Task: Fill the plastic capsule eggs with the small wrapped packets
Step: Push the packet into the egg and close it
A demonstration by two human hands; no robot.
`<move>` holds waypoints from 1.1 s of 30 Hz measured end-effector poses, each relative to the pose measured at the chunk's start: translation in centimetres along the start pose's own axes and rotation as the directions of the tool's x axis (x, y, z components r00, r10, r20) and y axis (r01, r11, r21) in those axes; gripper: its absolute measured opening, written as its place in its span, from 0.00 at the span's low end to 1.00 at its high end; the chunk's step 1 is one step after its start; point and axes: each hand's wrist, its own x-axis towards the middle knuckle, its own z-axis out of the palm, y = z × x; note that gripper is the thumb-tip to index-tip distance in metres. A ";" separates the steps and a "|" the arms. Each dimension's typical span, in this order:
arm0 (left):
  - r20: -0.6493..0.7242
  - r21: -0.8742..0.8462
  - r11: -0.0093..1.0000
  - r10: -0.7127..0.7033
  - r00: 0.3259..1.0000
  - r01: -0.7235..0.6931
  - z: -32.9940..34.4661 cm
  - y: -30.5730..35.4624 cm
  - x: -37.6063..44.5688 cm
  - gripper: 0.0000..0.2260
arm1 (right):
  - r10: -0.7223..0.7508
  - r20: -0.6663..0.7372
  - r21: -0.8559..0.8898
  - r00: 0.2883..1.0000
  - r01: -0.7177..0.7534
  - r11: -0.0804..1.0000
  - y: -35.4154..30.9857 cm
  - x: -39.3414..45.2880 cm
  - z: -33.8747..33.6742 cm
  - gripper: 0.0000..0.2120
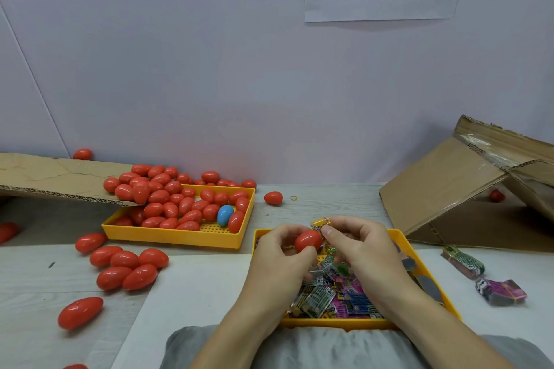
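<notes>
Red plastic is what you are gripping: your left hand point(281, 248) is curling around a red capsule egg point(308, 240) just above the far rim of the near yellow tray point(419, 266), which I am taking as the landmark. Your right hand point(356, 245) is pinching a small yellow wrapped packet point(321, 224) between thumb and forefinger, touching the egg's right end. Whether the egg is standing open there I cannot tell. Inside that tray the loose packets point(335, 299) are lying in a heap beneath your wrists. Beyond the tray to the left, a second yellow tray point(180, 235) is holding many red eggs and one blue egg point(224, 215); more red eggs point(126, 266) are lying on the table point(36, 284) left of the landmark. You are seemingly at the loading step; next you are needing to push the packet fully inside and press the halves shut.
</notes>
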 end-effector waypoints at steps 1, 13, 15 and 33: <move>-0.002 -0.011 1.000 0.005 1.000 -0.005 0.0 0.0 0.0 0.09 | -0.009 0.007 -0.007 1.000 0.009 1.000 0.0 0.0 0.0 0.04; -0.074 -0.057 0.998 -0.008 0.997 0.003 0.0 -0.3 0.3 0.09 | -0.033 0.005 -0.017 0.999 0.033 0.999 0.0 0.1 0.0 0.07; -0.078 -0.063 0.998 -0.009 0.997 0.004 0.0 -0.4 0.2 0.09 | -0.037 0.017 -0.012 0.999 0.037 0.999 -0.1 0.0 0.0 0.07; -0.040 -0.064 0.998 -0.005 0.999 0.002 -0.2 -0.4 0.1 0.16 | -0.031 0.074 0.030 0.997 0.028 0.999 -0.9 -0.5 -0.2 0.13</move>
